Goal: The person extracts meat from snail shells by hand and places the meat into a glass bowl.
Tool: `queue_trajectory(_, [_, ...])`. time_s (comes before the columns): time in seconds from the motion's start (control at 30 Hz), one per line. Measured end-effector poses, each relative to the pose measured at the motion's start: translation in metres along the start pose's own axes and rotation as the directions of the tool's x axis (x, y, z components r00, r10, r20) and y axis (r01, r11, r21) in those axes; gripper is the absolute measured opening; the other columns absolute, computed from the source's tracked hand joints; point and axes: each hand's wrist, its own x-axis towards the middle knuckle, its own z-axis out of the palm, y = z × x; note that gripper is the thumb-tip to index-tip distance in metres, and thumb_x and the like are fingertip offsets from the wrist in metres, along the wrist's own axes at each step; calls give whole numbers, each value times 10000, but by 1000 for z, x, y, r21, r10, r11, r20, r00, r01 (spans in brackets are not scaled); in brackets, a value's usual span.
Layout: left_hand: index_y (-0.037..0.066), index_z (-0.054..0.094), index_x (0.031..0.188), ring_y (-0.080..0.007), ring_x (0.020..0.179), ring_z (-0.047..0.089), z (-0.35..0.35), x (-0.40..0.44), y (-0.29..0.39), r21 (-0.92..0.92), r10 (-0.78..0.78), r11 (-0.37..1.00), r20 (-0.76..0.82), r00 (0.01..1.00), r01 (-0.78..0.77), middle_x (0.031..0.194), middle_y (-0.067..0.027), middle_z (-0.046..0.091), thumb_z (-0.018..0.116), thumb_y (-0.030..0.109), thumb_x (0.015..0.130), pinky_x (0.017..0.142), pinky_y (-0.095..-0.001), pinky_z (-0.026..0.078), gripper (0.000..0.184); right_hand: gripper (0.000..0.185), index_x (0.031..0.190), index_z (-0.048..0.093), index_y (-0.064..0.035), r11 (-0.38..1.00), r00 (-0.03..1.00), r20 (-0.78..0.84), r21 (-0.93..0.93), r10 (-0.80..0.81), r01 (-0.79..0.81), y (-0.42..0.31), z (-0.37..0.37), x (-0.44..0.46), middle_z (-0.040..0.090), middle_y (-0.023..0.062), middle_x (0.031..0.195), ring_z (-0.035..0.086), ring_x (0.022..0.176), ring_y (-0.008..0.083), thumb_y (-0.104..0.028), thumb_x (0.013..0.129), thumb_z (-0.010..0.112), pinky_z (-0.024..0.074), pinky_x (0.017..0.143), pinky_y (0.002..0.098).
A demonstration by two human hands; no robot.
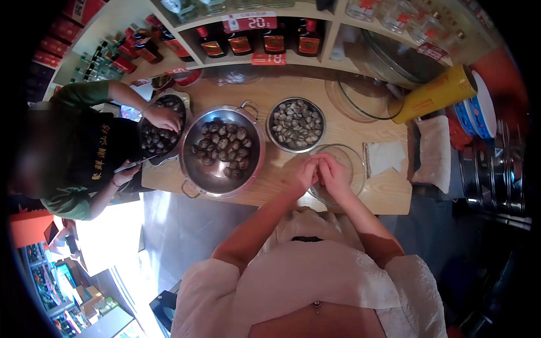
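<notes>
My left hand (306, 174) and my right hand (333, 172) meet above a clear glass plate (355, 183) at the table's front edge. Their fingers are curled together; whatever they hold, if anything, is hidden. Just behind them stands a steel bowl (296, 147) filled with small pale shellfish (295, 123). Left of it, a large two-handled steel pan (194, 176) holds dark round shellfish (225, 145).
At the left a co-worker's hand (164, 119) reaches into a dark tray of shellfish (156, 141). White cloths (385, 157) lie at the right, near a yellow roll (437, 94). Bottle shelves (293, 63) line the back.
</notes>
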Motion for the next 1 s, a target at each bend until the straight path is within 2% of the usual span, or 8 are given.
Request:
queue_trajectory(0.07, [67, 486, 819, -67, 471, 391, -13, 14, -22, 127, 121, 984, 29, 992, -124, 620, 4, 446, 341, 276, 882, 421, -188, 306, 262, 195, 979, 549, -11, 999, 1000, 3, -27, -19, 19, 3, -4, 1, 581, 79, 739, 561, 665, 144, -103, 867, 418, 445, 604, 252])
queue_trajectory(0.13, [65, 494, 806, -72, 461, 385, -17, 14, -10, 247, 253, 933, 61, 965, -260, 613, 2, 445, 347, 281, 876, 420, -197, 312, 270, 191, 1012, 530, -41, 988, 985, 99, 73, -141, 134, 14, -7, 4, 535, 0, 655, 490, 502, 59, -126, 876, 427, 371, 447, 186])
queue_trajectory(0.17, [64, 493, 797, -73, 452, 374, -18, 9, -1, 290, 276, 897, 220, 935, -333, 587, 1, 434, 361, 292, 866, 414, -204, 298, 272, 191, 1012, 530, -41, 989, 987, 90, 69, -133, 127, 15, -13, 5, 535, 0, 655, 490, 502, 59, -126, 876, 427, 371, 447, 186])
queue_trajectory(0.23, [63, 493, 789, -74, 443, 362, -18, -1, 20, 315, 278, 857, 381, 882, -407, 561, -1, 422, 375, 304, 856, 409, -212, 285, 276, 186, 1013, 498, -32, 951, 921, 378, 240, 93, -194, 19, -27, 8, 551, 21, 665, 537, 531, 79, -123, 857, 454, 415, 467, 193])
queue_trajectory(0.3, [62, 488, 776, -72, 440, 335, -20, -6, 28, 278, -137, 960, 330, 934, 43, 518, -10, 398, 401, 321, 841, 405, -216, 246, 281, 173, 978, 477, -23, 927, 894, 438, 286, 99, -243, 17, -34, 11, 567, 57, 684, 578, 573, 116, -110, 830, 486, 482, 518, 225])
queue_trajectory(0.4, [65, 480, 763, -71, 434, 311, -21, -10, 33, 318, -261, 937, 359, 896, 146, 502, -8, 386, 414, 323, 835, 404, -217, 222, 275, 133, 910, 468, -12, 881, 810, 558, 276, 178, -384, 8, -42, 12, 594, 98, 687, 606, 583, 158, -62, 791, 502, 509, 516, 252])
queue_trajectory(0.73, [81, 464, 753, -66, 408, 300, -17, -17, 40, 325, -337, 919, 350, 874, 224, 508, 2, 399, 415, 374, 825, 378, -215, 223, 306, 136, 895, 463, -21, 813, 755, 641, 361, 140, -457, 20, -44, 11, 585, 104, 672, 598, 559, 172, -62, 775, 511, 513, 500, 271])
queue_trajectory(1.0, [71, 482, 677, -68, 419, 374, -22, -19, 42, 390, -364, 896, 378, 851, 211, 542, -22, 469, 444, 294, 707, 381, -197, 272, 228, 119, 880, 480, -28, 843, 724, 674, 298, 146, -448, 18, -45, 11, 577, 84, 659, 579, 531, 149, -51, 771, 523, 499, 473, 253])
